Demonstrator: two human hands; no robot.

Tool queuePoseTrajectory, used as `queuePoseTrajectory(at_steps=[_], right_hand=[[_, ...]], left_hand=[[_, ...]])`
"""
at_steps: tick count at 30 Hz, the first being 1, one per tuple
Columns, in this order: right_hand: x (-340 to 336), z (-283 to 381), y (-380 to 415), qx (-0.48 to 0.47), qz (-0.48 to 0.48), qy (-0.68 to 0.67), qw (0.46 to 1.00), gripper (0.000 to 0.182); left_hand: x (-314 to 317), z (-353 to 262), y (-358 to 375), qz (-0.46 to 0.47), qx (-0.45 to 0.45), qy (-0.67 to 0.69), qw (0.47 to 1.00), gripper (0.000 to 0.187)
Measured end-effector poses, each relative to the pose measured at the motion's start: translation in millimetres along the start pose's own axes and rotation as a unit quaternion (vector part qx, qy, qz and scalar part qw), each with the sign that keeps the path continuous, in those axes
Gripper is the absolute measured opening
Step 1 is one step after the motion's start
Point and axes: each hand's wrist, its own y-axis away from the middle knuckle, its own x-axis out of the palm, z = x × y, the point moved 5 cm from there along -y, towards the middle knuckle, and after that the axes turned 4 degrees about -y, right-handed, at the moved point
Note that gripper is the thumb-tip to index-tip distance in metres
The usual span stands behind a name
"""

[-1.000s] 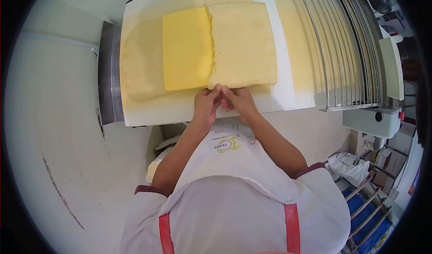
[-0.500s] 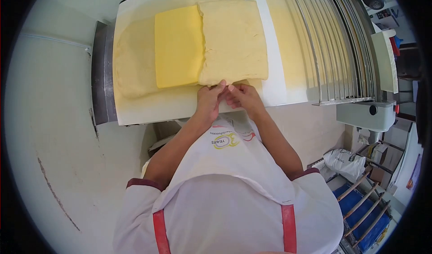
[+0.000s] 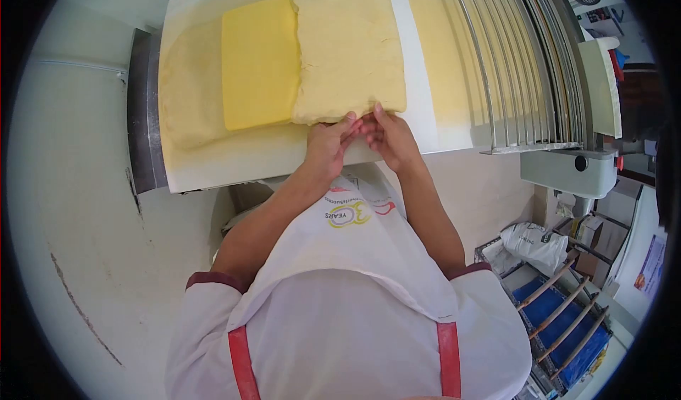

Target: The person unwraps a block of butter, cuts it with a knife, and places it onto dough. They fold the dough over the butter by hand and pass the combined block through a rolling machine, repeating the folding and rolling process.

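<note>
A pale sheet of dough (image 3: 191, 81) lies on the white work surface, with a flat yellow slab (image 3: 259, 63), which looks like butter, on top of it. The dough's folded flap (image 3: 349, 52) covers the slab's right part, its edge uneven. At the flap's near edge, my left hand (image 3: 328, 145) pinches the dough between thumb and fingers. Close beside it, my right hand (image 3: 391, 136) grips the same edge, thumb on top and fingers curled below. The fingertips of both hands nearly meet, and the dough between them is partly hidden.
Right of the dough stands a metal bar guard (image 3: 504, 81) over a flour-dusted belt, with a grey machine housing (image 3: 567, 173) below. A dark metal edge (image 3: 144, 109) borders the left. A rack with a blue sheet (image 3: 560, 329) and a white bag (image 3: 533, 245) sit at lower right.
My right hand has moved right along the flap's near edge, its thumb now on top. The lower dough that stuck out there shows less. The whole view has shifted slightly.
</note>
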Motion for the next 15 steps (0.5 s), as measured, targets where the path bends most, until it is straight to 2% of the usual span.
queuePoseTrajectory(at_steps=[2,5,8,11,14,15], right_hand=[[0,-6,-13,-0.059,-0.008,-0.037,0.998,0.019],[-3,-7,-7,-0.083,-0.04,0.068,0.993,0.02],[-4,3,0,-0.07,-0.022,0.114,0.991,0.02],[-9,14,12,0.017,-0.032,0.024,0.999,0.018],[-14,7,-9,-0.072,-0.038,-0.034,0.996,0.018],[-16,6,-8,-0.084,-0.049,-0.006,0.995,0.018]], left_hand=[[1,-2,3,0.003,-0.003,-0.012,1.0,0.018],[8,10,-3,0.026,-0.036,0.029,0.999,0.019],[6,31,-32,0.11,-0.053,0.023,0.992,0.021],[23,9,-4,-0.008,-0.013,0.032,0.999,0.019],[21,12,-6,0.001,-0.015,0.04,0.999,0.019],[25,14,-5,0.021,-0.032,0.044,0.998,0.019]])
